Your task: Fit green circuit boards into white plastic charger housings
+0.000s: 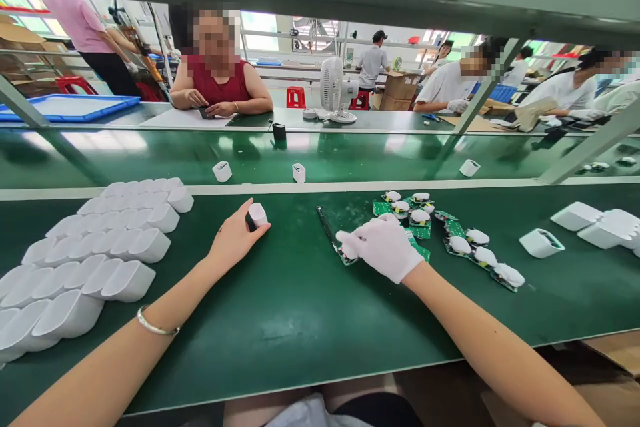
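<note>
My bare left hand (235,237) grips a small white plastic housing (258,214) between thumb and fingers, a little above the green bench. My right hand (383,247), in a white glove, pinches the near end of a narrow, dark-edged circuit board (329,228), seen almost edge-on. The gloved fingers hide part of it. Beside and behind that hand lie several green circuit boards (421,216) topped with white rounded pieces. More of these boards (485,256) form a loose row to its right.
Rows of white housings (125,240) cover the bench's left side. Others (541,243) lie at the right. Beyond a pale rail, single housings (299,173) sit on a green belt (190,154). A slanted frame post (590,140) stands at the right. Co-workers sit opposite, near a white fan (331,87).
</note>
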The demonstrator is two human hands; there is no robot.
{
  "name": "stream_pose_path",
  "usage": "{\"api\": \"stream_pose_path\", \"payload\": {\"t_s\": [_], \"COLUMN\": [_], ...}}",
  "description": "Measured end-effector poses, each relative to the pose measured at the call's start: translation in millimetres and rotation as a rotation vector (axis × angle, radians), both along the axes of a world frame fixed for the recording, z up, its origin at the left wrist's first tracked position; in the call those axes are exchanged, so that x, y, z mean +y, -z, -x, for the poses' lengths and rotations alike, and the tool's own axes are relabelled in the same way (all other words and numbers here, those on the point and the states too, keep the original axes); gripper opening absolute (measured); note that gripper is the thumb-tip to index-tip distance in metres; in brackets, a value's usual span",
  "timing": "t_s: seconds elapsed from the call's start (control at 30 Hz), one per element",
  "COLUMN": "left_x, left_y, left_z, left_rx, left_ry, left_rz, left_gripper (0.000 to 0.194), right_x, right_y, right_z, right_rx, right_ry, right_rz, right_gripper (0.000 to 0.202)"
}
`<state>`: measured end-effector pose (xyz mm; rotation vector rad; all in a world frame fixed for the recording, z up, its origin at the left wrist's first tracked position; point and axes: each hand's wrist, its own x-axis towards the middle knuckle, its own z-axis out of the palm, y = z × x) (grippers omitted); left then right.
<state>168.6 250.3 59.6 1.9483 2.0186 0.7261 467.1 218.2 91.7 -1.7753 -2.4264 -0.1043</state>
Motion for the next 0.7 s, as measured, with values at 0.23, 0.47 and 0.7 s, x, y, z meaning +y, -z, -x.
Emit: {"api": "stream_pose_path", "payload": {"t_s": [0.23,0.47,0.7], "left_x": [-3.7,-28.7,-38.0], "left_y": [-1.5,-9.8,-3.9], "left_z": [-5.1,-25.8,-32.0], "left_rx": [-0.039,0.077,0.074], "left_ry": [0.06,0.39,0.579], "left_rz": [0.022,-0.134,-0.199], "left_gripper": [0.076,0.066,0.072], "right_x": [-9.6,-32.3,-31.1], "right_y": [-11.4,1.7,19.9], "right_z": [-15.8,11.1,23.5], "right_rx": [0.221,0.207,0.315], "right_ry": [-0.266,-0.182,-0.053], "right_rz": [0.294,0.226,0.166], "right_gripper": [0.055,0.045,0.026]}}
